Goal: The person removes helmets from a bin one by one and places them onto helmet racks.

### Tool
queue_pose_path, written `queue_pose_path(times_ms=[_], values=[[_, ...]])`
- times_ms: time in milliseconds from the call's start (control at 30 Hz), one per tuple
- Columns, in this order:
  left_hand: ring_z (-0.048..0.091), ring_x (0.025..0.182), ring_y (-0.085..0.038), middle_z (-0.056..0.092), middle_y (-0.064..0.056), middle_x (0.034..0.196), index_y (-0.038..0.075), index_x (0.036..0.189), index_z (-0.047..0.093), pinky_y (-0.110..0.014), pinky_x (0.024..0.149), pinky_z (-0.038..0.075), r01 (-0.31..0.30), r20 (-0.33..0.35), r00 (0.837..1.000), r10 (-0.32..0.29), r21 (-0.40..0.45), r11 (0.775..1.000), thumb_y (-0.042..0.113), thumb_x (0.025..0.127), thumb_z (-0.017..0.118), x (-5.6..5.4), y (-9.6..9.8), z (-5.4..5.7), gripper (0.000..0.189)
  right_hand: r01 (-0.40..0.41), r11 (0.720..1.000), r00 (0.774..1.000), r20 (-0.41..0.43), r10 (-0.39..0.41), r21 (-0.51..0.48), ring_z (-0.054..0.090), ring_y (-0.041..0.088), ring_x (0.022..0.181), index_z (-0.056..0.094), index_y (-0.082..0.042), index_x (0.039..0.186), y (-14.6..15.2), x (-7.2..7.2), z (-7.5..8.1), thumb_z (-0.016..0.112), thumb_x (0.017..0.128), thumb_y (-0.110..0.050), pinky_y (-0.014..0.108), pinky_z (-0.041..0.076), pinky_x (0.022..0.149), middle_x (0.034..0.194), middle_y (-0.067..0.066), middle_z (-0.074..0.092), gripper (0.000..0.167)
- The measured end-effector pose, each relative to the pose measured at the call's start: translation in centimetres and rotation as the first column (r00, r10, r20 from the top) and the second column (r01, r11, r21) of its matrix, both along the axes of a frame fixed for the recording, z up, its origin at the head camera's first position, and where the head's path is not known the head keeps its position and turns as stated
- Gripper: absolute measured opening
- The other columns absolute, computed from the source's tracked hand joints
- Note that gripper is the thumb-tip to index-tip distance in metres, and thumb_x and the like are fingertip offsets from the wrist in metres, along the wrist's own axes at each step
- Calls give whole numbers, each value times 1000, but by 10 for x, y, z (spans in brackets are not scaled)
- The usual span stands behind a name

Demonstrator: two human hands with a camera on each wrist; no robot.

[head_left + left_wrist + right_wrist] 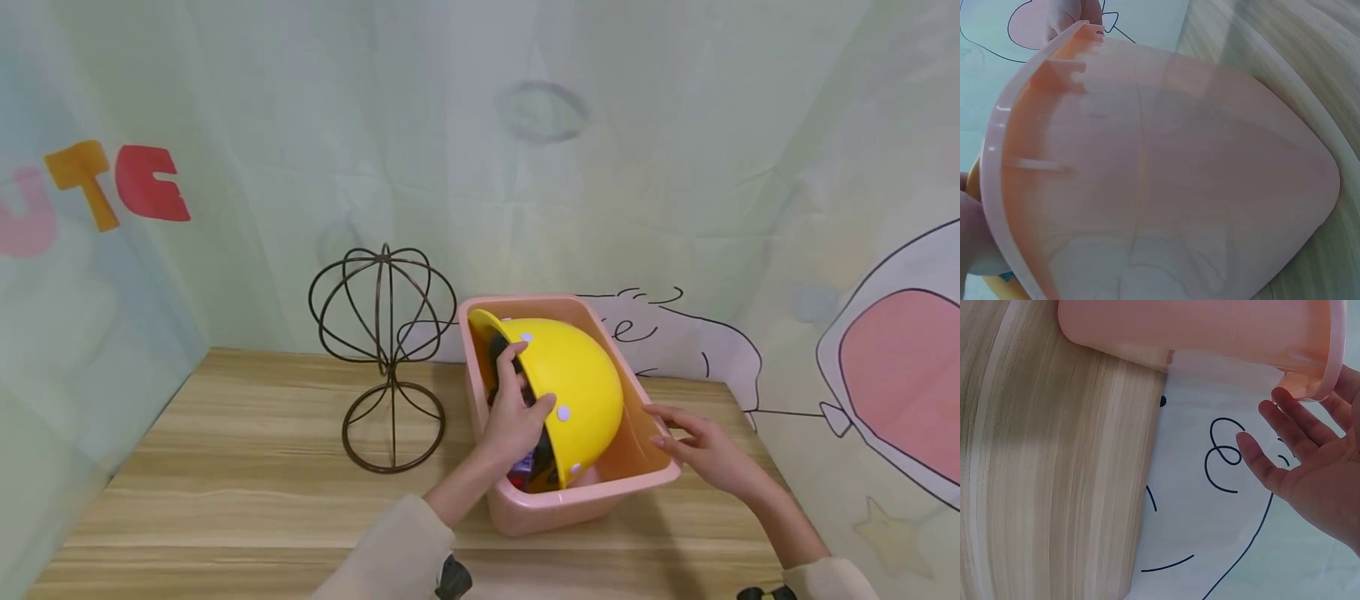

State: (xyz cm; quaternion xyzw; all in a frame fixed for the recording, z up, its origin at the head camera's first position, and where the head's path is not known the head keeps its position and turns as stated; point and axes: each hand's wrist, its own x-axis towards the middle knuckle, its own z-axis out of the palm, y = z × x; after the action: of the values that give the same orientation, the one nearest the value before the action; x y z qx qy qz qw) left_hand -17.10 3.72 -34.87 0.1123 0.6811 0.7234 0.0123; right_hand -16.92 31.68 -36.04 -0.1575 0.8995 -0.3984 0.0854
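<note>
A yellow hard-shell helmet (581, 375) with pale round studs lies tilted on its side in a pink plastic bin (592, 497). My left hand (513, 421) grips the helmet's brim, thumb on the outer shell and fingers toward the dark inside. In the left wrist view the bin's outer wall (1179, 156) hides most of the helmet. At the bin's right rim is my right hand (708, 454), its fingertips right at the edge. The right wrist view shows that hand's fingers (1294, 419) spread and loosely bent beside the rim.
A dark wire stand (393, 433) with a globe-shaped top stands left of the bin on the wood-grain table (247, 467). Something small, purple and red (519, 477), shows under the helmet's brim. A printed curtain (300, 167) hangs behind and along both sides.
</note>
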Motion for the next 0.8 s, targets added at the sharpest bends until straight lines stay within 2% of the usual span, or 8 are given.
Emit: queue_pose_path(times_ms=[333, 533, 600, 767, 800], values=[[56, 103, -25, 47, -16, 123, 29, 138, 13, -38, 83, 51, 1, 28, 1000, -2, 32, 999, -1, 91, 49, 0, 2, 1, 66, -5, 1000, 1000, -15, 5, 6, 54, 41, 104, 46, -2, 132, 0, 0, 3, 60, 88, -23, 33, 55, 72, 131, 26, 43, 50], [55, 105, -27, 47, -19, 122, 25, 139, 14, -40, 84, 49, 10, -4, 1000, -10, 61, 998, -4, 91, 48, -2, 2, 0, 65, -30, 1000, 998, -57, 30, 11, 51, 37, 108, 46, -2, 131, 0, 1, 1, 59, 89, -19, 34, 53, 75, 130, 25, 46, 47], [55, 104, -29, 47, -21, 122, 21, 139, 14, -41, 85, 49, 10, -11, 1000, -10, 68, 998, -5, 90, 47, 2, 0, 6, 64, -38, 999, 997, -73, 39, 9, 50, 37, 109, 46, -1, 131, 0, 1, 0, 59, 89, -17, 35, 53, 76, 129, 24, 47, 46], [56, 103, -30, 48, -21, 120, 20, 139, 14, -41, 84, 50, -2, -17, 1000, 3, 58, 998, -5, 90, 48, 3, -2, 8, 64, -36, 999, 998, -54, 36, 3, 51, 37, 108, 46, -1, 132, 0, 1, 1, 59, 89, -18, 33, 54, 75, 130, 24, 46, 47], [56, 103, -29, 48, -20, 120, 21, 139, 14, -41, 83, 50, -6, -20, 1000, 7, 53, 999, -4, 90, 48, 1, -2, 5, 65, -35, 999, 998, -50, 35, 3, 51, 38, 108, 46, -1, 132, 0, 1, 1, 59, 89, -18, 33, 54, 75, 130, 25, 45, 47]])
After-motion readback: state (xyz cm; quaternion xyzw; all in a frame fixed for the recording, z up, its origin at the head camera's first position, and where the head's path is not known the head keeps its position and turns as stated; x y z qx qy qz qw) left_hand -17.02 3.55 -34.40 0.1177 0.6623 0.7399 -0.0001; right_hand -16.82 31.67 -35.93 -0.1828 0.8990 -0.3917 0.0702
